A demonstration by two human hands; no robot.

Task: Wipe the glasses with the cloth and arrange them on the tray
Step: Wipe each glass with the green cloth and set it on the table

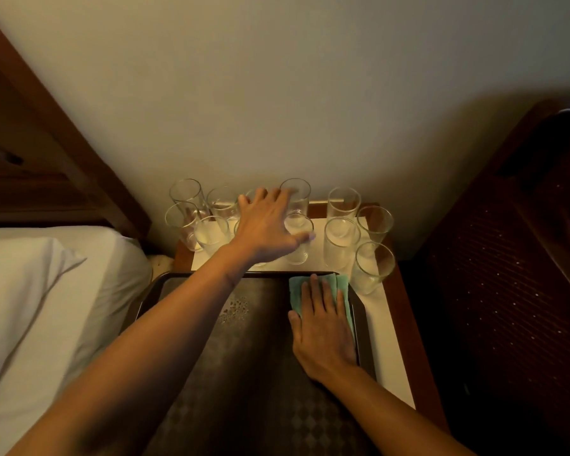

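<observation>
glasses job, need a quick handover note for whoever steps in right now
Left hand: open, reaching over the glasses, none gripped yet.
Right hand: flat on the green cloth, at the tray's far right corner.
Glasses all stand upright on the white mat behind and right of the tray.
Done: no glass on the tray.
Left: wipe each glass, set it on the tray.

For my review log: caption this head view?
Left hand reaches among glasses; right hand presses cloth on tray.
</observation>
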